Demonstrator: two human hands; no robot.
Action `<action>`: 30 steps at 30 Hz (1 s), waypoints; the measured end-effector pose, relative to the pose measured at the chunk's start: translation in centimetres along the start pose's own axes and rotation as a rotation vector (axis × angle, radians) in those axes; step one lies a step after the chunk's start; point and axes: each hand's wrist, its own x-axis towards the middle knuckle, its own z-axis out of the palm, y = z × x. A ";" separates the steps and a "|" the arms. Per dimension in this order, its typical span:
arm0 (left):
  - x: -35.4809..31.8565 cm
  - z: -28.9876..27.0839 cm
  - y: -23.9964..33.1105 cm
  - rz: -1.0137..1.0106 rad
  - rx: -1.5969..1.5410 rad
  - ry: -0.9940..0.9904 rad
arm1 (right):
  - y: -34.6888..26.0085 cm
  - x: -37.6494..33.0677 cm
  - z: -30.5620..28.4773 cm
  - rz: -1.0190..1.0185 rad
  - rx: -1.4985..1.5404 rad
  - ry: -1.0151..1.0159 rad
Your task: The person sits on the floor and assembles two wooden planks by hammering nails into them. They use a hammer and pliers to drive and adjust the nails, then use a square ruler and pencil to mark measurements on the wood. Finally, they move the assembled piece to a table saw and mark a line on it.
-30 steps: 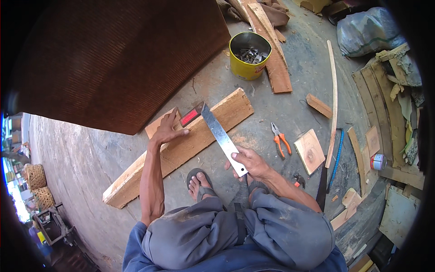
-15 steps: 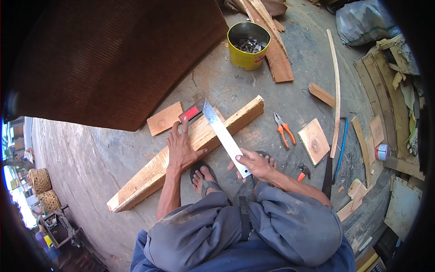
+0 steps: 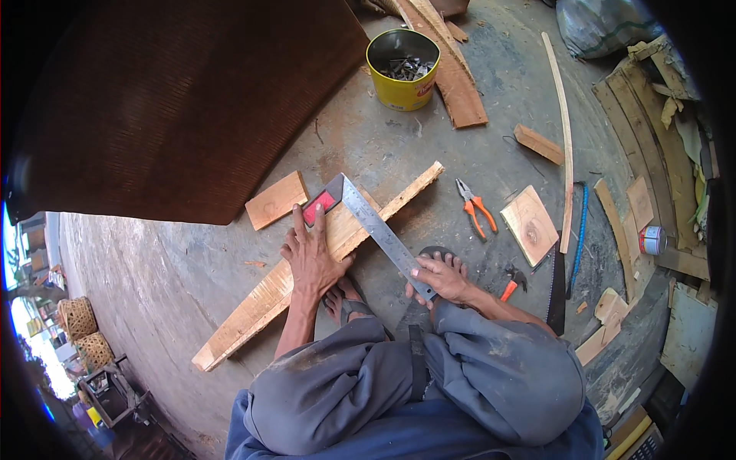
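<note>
A long, rough-edged wooden plank (image 3: 360,230) lies slantwise in front of my feet. Across it rests a carpenter's square with a steel blade (image 3: 381,238) and a dark stock with a red inset (image 3: 320,207). My left hand (image 3: 313,257) spans the plank, its thumb at the near edge and its fingertips against the stock. The blade's near end is pinched in my right hand (image 3: 442,277), thumb on top, fingers partly hidden beneath. Just past the plank's far side is a short wooden board (image 3: 277,201).
To the right lie orange-handled pliers (image 3: 476,208), a square wood piece (image 3: 530,225), a hammer (image 3: 514,283), a saw (image 3: 556,295) and a thin strip (image 3: 563,138). A yellow tin (image 3: 404,93) of metal bits stands ahead. A brown ribbed sheet (image 3: 176,107) fills the far left.
The plank has tilted, so less of its near edge face shows. The square's blade has turned grey from bright white. My left fingers have come down onto the stock; my right hand still grips the blade.
</note>
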 end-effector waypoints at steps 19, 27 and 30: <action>0.5 0.2 2.3 0.089 -0.206 0.105 | 6.1 -3.1 -2.6 -0.164 -1.034 0.488; -0.8 1.2 1.5 0.133 -0.170 0.237 | 6.3 -15.0 -15.1 0.169 -0.576 1.813; -1.2 1.5 1.9 0.128 -0.099 0.234 | 9.6 -17.3 -16.4 0.418 -0.591 1.753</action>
